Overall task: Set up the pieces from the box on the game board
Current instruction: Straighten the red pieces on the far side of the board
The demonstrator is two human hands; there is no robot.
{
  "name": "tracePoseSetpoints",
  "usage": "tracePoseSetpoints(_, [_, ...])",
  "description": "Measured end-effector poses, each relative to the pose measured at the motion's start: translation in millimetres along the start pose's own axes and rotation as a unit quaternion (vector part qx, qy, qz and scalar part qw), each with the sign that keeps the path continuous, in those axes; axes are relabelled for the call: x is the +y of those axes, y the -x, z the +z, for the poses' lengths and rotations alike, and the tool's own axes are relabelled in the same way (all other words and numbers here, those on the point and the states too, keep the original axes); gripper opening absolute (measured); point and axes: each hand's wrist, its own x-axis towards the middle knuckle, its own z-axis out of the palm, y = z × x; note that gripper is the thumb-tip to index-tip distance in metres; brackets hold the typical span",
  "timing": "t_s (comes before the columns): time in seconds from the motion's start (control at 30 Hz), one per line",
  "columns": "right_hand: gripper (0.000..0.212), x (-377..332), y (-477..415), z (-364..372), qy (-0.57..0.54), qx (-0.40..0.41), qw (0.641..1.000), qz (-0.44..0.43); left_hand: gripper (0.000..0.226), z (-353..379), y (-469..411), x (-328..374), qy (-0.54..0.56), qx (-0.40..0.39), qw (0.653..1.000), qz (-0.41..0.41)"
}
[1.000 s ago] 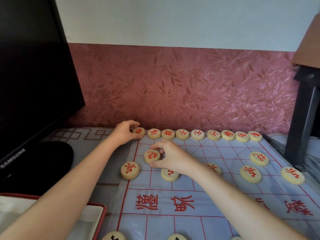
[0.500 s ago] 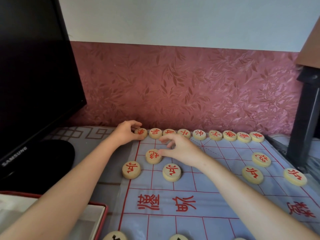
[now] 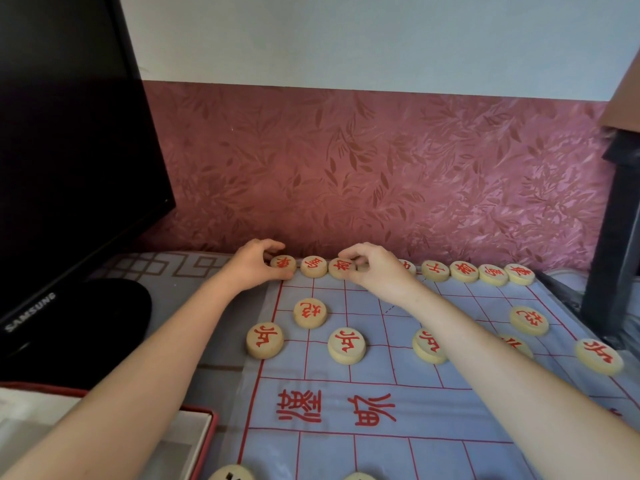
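Note:
A blue game board (image 3: 346, 452) with red lines lies on the table. Round wooden pieces with red characters form a row along its far edge. My left hand (image 3: 251, 266) grips the corner piece (image 3: 283, 265) at the row's left end. My right hand (image 3: 377, 270) is curled over the fourth piece of that row, which its fingers hide, right next to the third piece (image 3: 341, 268). Nearer me stand a cannon piece (image 3: 309, 312) and soldier pieces (image 3: 346, 344). The box (image 3: 202, 441), red-rimmed and white inside, sits at the lower left.
A black monitor (image 3: 69, 161) on a black base (image 3: 97, 320) fills the left side. A dark post (image 3: 613, 244) rises at the board's right edge. A pink patterned wall runs just behind the back row. Two pieces with black characters (image 3: 230, 474) peek in at the bottom.
My right hand let go of the left cannon piece and moved up to the back row. My left hand stayed on the corner piece.

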Motion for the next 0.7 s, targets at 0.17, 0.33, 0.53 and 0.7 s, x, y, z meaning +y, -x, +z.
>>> tracePoseSetpoints(0.17, [0.044, 2, -14, -6, 0.092, -0.055, 0.994, 0.01, 0.06, -4, -5, 16, -0.057, 0.018, 0.997, 0.057])
tracePoseSetpoints(0.33, [0.053, 8, -27, -3, 0.107, -0.064, 0.992, 0.035, 0.05, 6, -8, 41, -0.093, -0.018, 0.987, 0.126])
tracePoseSetpoints(0.53, [0.056, 8, -35, 7, 0.143, -0.018, 0.989, 0.007, 0.049, 14, -15, 45, -0.101, -0.036, 0.987, 0.121])
tracePoseSetpoints(0.7, [0.05, 9, -39, 10, 0.158, -0.01, 0.987, 0.007, 0.048, 21, -14, 46, -0.124, 0.004, 0.986, 0.111])
